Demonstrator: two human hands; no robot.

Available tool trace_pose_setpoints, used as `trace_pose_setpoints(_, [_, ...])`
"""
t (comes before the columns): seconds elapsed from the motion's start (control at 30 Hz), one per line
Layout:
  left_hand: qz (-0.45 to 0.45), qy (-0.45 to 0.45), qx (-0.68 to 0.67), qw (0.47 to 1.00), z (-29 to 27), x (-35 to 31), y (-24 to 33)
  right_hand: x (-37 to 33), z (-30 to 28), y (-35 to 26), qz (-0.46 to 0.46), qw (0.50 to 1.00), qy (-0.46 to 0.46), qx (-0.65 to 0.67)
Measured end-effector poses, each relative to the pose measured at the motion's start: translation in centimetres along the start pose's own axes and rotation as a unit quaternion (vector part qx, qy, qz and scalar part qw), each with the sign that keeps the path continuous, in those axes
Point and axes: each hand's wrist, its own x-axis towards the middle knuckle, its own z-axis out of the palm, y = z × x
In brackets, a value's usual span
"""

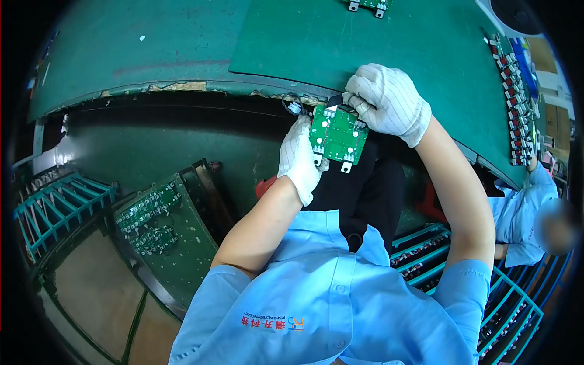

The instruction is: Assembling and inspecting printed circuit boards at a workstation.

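Observation:
A green circuit board (338,137) with white round parts and metal tabs is held at the table's front edge, above my lap. My left hand (299,157), in a white striped glove, grips the board by its left side. My right hand (389,100), gloved the same way, is closed at the board's upper right corner. Whatever its fingertips pinch is hidden. A short black strip (334,101) lies at the board's upper edge, beside those fingertips. Left of it, a dark cable loop with a pale end (294,107) hangs by the table edge.
Another circuit board (368,5) lies at the far side of the green table (182,36). A row of red-and-black components (516,103) lines its right side. A tray of boards (149,210) stands low left, near a teal rack (64,207). At right, a person (526,213) sits by another rack (511,310).

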Motion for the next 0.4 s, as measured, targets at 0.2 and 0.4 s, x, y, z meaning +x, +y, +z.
trace_pose_setpoints(0.2, [-0.009,-0.038,-0.006,0.999,1.0,-1.1,0.9,0.1,-0.1,-0.1,-0.02,1.0,0.002,-0.003])
trace_pose_setpoints(0.4, [-0.006,-0.071,-0.009,0.997,0.9,-1.0,0.6,0.7,-0.1,0.3,-0.027,0.999,-0.002,-0.019])
